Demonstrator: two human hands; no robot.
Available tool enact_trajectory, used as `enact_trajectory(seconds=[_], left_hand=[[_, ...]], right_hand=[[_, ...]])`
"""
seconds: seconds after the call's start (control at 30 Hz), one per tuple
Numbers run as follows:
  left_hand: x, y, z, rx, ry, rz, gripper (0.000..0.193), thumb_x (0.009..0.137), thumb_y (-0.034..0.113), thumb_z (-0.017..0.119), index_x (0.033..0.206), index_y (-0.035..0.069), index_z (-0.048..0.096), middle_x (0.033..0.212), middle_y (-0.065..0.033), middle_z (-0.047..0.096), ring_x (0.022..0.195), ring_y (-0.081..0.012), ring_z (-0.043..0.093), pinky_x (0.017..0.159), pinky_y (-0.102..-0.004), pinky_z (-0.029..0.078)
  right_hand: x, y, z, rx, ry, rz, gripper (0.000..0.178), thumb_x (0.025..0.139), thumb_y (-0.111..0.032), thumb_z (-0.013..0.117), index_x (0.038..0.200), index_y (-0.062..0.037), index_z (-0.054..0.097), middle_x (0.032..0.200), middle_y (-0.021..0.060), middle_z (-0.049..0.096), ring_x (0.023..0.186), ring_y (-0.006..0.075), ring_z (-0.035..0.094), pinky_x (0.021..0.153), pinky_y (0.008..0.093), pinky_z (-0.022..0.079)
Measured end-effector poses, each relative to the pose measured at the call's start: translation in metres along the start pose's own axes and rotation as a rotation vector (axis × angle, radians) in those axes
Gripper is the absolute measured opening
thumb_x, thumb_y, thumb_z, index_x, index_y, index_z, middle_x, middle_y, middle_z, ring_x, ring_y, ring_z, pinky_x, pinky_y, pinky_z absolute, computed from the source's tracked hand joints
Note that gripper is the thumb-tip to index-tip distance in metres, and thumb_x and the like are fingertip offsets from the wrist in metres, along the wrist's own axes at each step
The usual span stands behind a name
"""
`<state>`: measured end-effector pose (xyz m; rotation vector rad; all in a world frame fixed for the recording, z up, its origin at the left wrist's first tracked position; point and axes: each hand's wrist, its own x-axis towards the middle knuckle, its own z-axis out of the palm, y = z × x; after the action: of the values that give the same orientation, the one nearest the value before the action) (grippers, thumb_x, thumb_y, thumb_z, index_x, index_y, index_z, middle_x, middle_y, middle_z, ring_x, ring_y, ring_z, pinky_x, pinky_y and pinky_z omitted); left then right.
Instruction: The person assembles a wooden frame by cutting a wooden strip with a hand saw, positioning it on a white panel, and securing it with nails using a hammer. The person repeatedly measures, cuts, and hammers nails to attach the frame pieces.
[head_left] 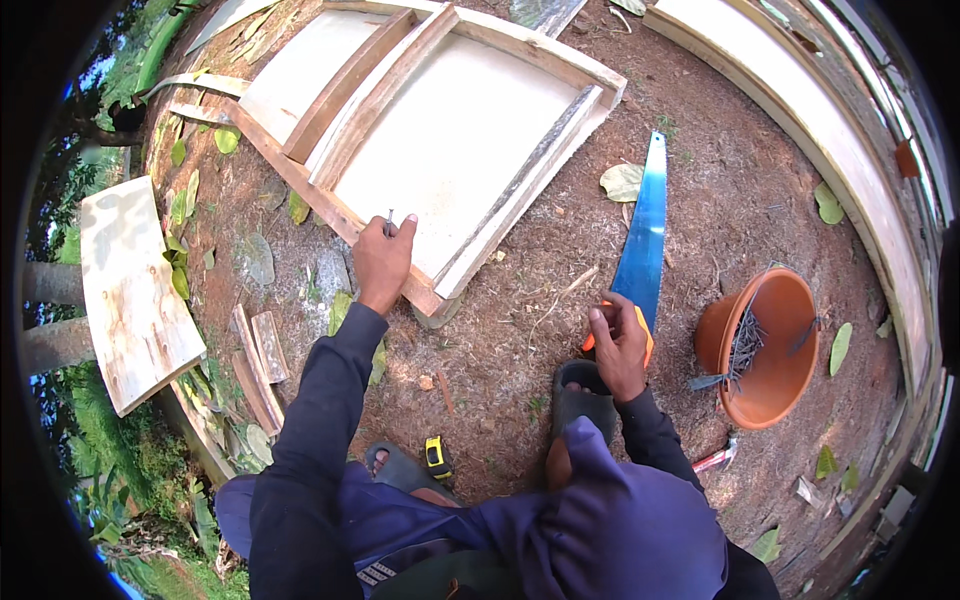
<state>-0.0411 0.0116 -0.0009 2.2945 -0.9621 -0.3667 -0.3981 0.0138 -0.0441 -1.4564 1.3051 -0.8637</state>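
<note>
A wooden frame panel [470,140], a pale board edged and crossed with battens, lies on the ground ahead. My left hand [385,262] is at its near-left batten, closed around a small nail [390,215] whose top sticks up past the fingers. Over the orange handle of a handsaw [643,235] is my right hand [622,350], fingers curled. Whether it grips the handle or holds something small is hidden. The saw's blue blade points away from me along the ground.
A terracotta-coloured pot [770,350] with many nails stands at right, a hammer [718,458] near it. By my sandals lies a yellow-black tape measure [437,457]. Offcuts [262,360] and a pale board [135,290] are at left. A long timber piece [800,90] curves along the right.
</note>
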Motion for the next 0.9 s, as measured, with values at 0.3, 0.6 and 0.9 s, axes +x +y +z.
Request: enact_trajectory(seconds=[0.3,0.6,0.9], left_hand=[[-0.084,-0.044,0.006,-0.459,0.235,-0.549,0.056,0.096,0.044,0.067,0.070,-0.004,0.056,0.068,-0.0083,0.055,0.065,-0.0176,0.046,0.063,-0.0407,0.038],[-0.148,-0.048,0.008,-0.660,0.164,-0.724,0.054,0.100,0.048,0.065,0.070,0.003,0.056,0.066,0.0015,0.044,0.065,-0.0109,0.039,0.060,-0.0339,0.032],[-0.092,-0.074,-0.049,-0.594,0.150,-0.592,0.052,0.094,0.047,0.073,0.062,0.011,0.053,0.062,0.0056,0.042,0.059,-0.0089,0.035,0.055,-0.0326,0.028]], right_hand=[[0.270,-0.029,0.054,-0.226,0.531,-0.376,0.070,0.095,-0.036,0.072,0.143,0.0081,0.046,0.141,0.0246,0.051,0.126,0.0328,0.054,0.107,0.0438,0.044],[0.371,0.020,0.023,-0.027,0.060,-0.138,0.076,0.098,-0.051,0.064,0.139,0.0123,0.054,0.137,0.0277,0.060,0.134,0.0336,0.054,0.115,0.0393,0.037],[0.338,0.017,0.018,-0.088,0.140,-0.041,0.057,0.096,-0.044,0.070,0.124,0.0063,0.067,0.117,0.0163,0.070,0.107,0.0226,0.064,0.097,0.0333,0.047]])
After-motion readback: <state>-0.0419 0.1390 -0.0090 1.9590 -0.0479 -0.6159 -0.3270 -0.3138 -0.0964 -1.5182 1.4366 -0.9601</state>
